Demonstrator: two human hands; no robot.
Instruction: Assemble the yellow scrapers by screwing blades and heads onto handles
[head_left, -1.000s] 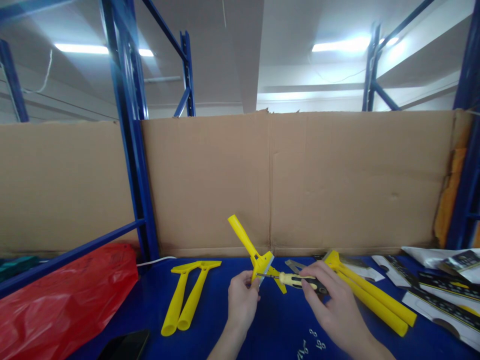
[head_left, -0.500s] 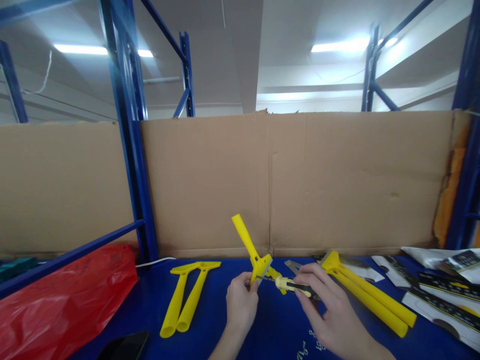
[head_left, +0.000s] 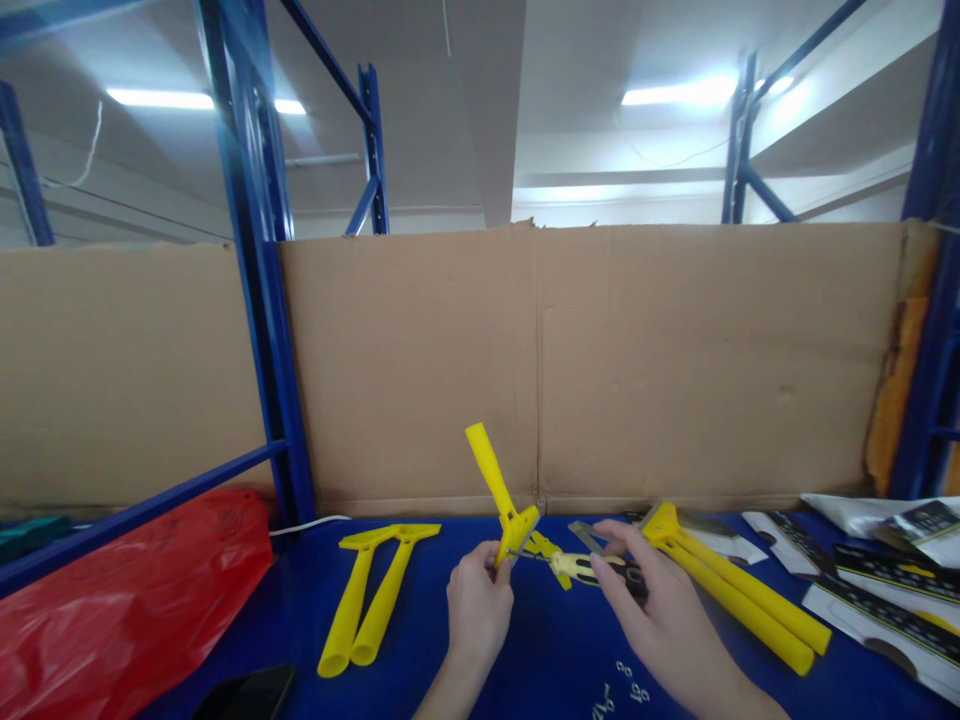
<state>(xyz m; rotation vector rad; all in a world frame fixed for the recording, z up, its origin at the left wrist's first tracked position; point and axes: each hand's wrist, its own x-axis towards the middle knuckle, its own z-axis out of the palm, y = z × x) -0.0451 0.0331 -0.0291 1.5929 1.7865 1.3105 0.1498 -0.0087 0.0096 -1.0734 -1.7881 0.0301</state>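
Observation:
My left hand [head_left: 481, 600] is closed on the head of a yellow scraper [head_left: 495, 480], whose handle points up and slightly left. In my right hand [head_left: 664, 620] is a screwdriver [head_left: 589, 568] with a cream and black handle, gripped between thumb and fingers. Its thin shaft points left at the scraper head; whether the tip sits in a screw is too small to tell. Behind the screwdriver, small yellow plastic pieces [head_left: 551, 560] lie on the blue tabletop [head_left: 420, 680]. A flat grey blade [head_left: 585, 535] rests just beyond my right fingers.
Two yellow scraper handles [head_left: 375, 600] lie at left, and more yellow scrapers [head_left: 742, 590] at right. Small metal hardware [head_left: 622, 690] is scattered in front. Packaged blades [head_left: 877, 620] fill the right side. A red bag [head_left: 150, 600] and a dark phone [head_left: 247, 692] are at left; cardboard [head_left: 420, 370] stands behind.
My right fingers have shifted along the screwdriver handle, which looks turned, showing more of its black part. The scraper head has tilted and lowered slightly in my left hand.

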